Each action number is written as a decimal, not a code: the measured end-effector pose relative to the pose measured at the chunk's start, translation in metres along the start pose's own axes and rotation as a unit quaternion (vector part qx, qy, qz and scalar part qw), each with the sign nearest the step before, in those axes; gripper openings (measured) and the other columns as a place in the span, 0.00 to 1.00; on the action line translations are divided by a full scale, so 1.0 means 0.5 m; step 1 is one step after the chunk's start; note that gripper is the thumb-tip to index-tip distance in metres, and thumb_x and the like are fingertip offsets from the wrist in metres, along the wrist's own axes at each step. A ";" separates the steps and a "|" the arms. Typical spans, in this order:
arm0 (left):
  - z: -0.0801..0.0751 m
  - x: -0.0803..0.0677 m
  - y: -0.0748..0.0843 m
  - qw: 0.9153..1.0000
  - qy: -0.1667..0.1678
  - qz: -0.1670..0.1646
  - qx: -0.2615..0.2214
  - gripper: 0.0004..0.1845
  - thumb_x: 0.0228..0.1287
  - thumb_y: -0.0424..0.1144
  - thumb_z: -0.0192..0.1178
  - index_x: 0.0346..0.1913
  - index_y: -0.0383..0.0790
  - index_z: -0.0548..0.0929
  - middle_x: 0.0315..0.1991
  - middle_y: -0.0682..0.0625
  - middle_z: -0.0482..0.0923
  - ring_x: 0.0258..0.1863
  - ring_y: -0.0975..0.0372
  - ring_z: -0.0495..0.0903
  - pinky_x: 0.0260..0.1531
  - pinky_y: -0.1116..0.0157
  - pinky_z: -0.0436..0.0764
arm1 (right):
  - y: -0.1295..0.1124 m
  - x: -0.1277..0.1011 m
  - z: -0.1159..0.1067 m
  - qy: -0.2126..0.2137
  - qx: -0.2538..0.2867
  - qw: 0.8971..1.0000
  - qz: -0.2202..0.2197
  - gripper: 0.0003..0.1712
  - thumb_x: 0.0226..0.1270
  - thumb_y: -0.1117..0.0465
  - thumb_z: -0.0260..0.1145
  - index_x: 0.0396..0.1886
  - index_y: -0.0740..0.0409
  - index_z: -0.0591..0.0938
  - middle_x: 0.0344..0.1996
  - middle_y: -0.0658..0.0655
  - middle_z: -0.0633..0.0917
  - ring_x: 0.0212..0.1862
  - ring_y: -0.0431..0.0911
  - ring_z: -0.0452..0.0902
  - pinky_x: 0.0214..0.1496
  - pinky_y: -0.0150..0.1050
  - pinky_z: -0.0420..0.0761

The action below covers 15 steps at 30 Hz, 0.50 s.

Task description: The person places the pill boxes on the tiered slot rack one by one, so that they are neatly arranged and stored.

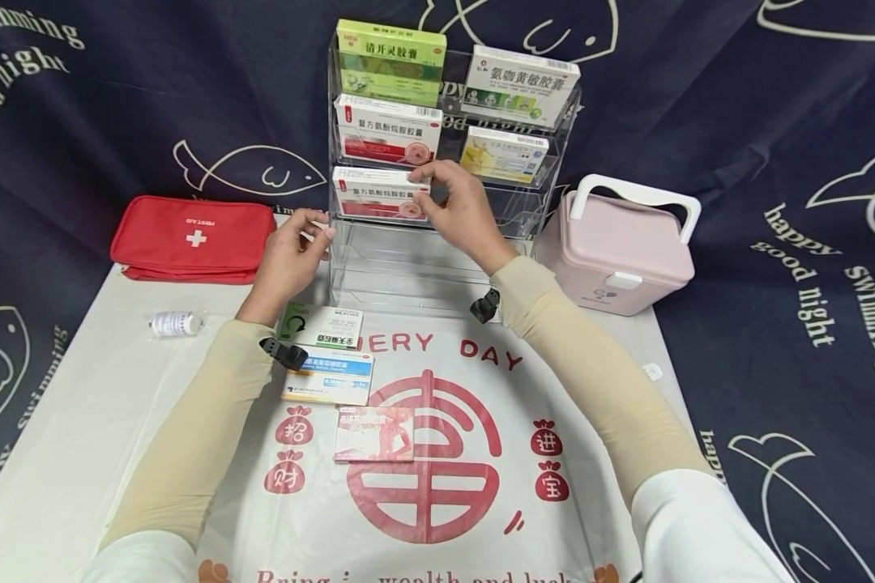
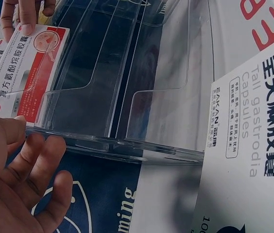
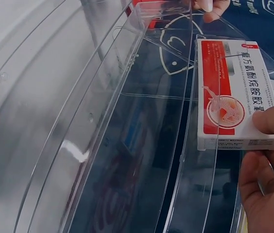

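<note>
The left hand [image 1: 292, 255] rests relaxed, fingers against the clear acrylic rack's [image 1: 379, 267] left edge, holding nothing; beyond it the right hand [image 1: 461, 206] pinches a red-and-white medicine box [image 1: 376, 194] in the rack's third tier, fingers hiding that box's right end

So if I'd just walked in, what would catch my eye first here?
Most likely the clear rack at the back of the table, stacked with medicine boxes. The right hand pinches a red-and-white box on its third shelf, while the left hand rests at the rack's left edge. Either side sit a red first-aid pouch on the left and a pink case on the right.
</note>
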<state>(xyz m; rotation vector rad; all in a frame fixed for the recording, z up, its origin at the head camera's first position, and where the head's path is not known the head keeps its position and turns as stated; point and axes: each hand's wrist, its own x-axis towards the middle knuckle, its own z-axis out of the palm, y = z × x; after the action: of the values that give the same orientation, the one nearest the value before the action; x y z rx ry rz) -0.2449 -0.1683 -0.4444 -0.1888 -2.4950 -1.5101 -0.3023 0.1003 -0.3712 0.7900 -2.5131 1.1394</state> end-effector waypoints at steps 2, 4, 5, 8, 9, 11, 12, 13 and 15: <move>0.001 0.000 0.000 1.000 0.001 0.001 0.001 0.14 0.76 0.42 0.59 0.56 0.37 0.78 0.38 0.42 0.79 0.33 0.44 0.85 0.30 0.69 0.74 | 0.000 0.000 0.001 0.003 -0.009 1.000 -0.005 0.10 0.70 0.65 0.69 0.49 0.56 0.84 0.46 0.52 0.81 0.34 0.51 0.74 0.36 0.37 0.73; 0.001 0.001 0.000 1.000 0.002 0.002 0.000 0.14 0.76 0.42 0.59 0.56 0.37 0.78 0.38 0.42 0.79 0.33 0.45 0.85 0.29 0.70 0.74 | -0.001 -0.001 0.001 0.003 -0.017 1.000 -0.008 0.10 0.70 0.66 0.70 0.49 0.57 0.84 0.48 0.52 0.82 0.36 0.50 0.75 0.39 0.37 0.73; 0.001 0.001 0.000 1.000 0.002 0.002 0.001 0.14 0.76 0.43 0.59 0.56 0.37 0.78 0.38 0.42 0.79 0.32 0.45 0.85 0.29 0.70 0.74 | 0.000 -0.002 0.001 0.003 -0.021 1.000 -0.009 0.10 0.69 0.67 0.70 0.49 0.57 0.84 0.49 0.53 0.82 0.38 0.50 0.75 0.40 0.38 0.73; 0.001 0.001 -0.001 1.000 0.000 0.000 0.002 0.15 0.76 0.43 0.59 0.56 0.38 0.78 0.38 0.43 0.79 0.33 0.45 0.85 0.30 0.70 0.74 | 0.002 -0.002 0.002 0.003 -0.034 0.999 -0.013 0.10 0.69 0.68 0.70 0.48 0.58 0.85 0.50 0.53 0.83 0.43 0.50 0.75 0.44 0.40 0.74; 0.001 0.001 -0.001 1.000 0.000 -0.001 0.002 0.15 0.76 0.43 0.59 0.56 0.38 0.78 0.38 0.43 0.79 0.33 0.46 0.85 0.30 0.70 0.74 | 0.002 -0.003 0.001 0.003 -0.039 0.999 -0.014 0.10 0.68 0.68 0.70 0.48 0.58 0.85 0.50 0.53 0.83 0.46 0.49 0.75 0.47 0.40 0.73; 0.001 0.001 -0.002 1.000 -0.001 -0.001 0.004 0.15 0.76 0.43 0.59 0.56 0.38 0.78 0.38 0.43 0.79 0.32 0.47 0.85 0.30 0.69 0.74 | 0.002 -0.003 0.001 0.008 -0.052 0.998 -0.016 0.10 0.68 0.67 0.71 0.48 0.57 0.86 0.51 0.52 0.83 0.51 0.49 0.76 0.53 0.40 0.72; 0.001 0.001 -0.002 1.000 -0.002 0.000 0.004 0.15 0.76 0.43 0.59 0.57 0.38 0.78 0.38 0.43 0.79 0.33 0.47 0.85 0.30 0.69 0.74 | 0.002 -0.003 0.001 0.013 -0.062 0.998 -0.018 0.10 0.68 0.66 0.71 0.48 0.57 0.86 0.52 0.52 0.83 0.53 0.49 0.75 0.56 0.39 0.71; 0.001 0.001 -0.002 1.000 -0.002 0.001 0.004 0.15 0.76 0.43 0.59 0.57 0.38 0.78 0.38 0.43 0.79 0.32 0.48 0.85 0.30 0.69 0.74 | 0.002 -0.003 0.001 0.018 -0.071 0.997 -0.022 0.10 0.68 0.65 0.72 0.48 0.56 0.86 0.53 0.52 0.83 0.55 0.48 0.75 0.60 0.39 0.69; 0.000 0.000 -0.001 1.000 -0.004 0.001 0.004 0.15 0.76 0.43 0.60 0.57 0.38 0.78 0.39 0.43 0.79 0.32 0.48 0.85 0.30 0.68 0.75 | 0.001 -0.006 -0.001 0.030 -0.082 0.996 -0.032 0.11 0.68 0.63 0.72 0.49 0.55 0.87 0.54 0.52 0.83 0.59 0.48 0.73 0.66 0.37 0.64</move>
<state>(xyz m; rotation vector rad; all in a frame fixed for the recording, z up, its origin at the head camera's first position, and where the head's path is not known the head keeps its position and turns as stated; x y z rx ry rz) -0.2451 -0.1685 -0.4447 -0.1969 -2.5049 -1.5013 -0.3001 0.1021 -0.3726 0.7733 -2.4745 0.9088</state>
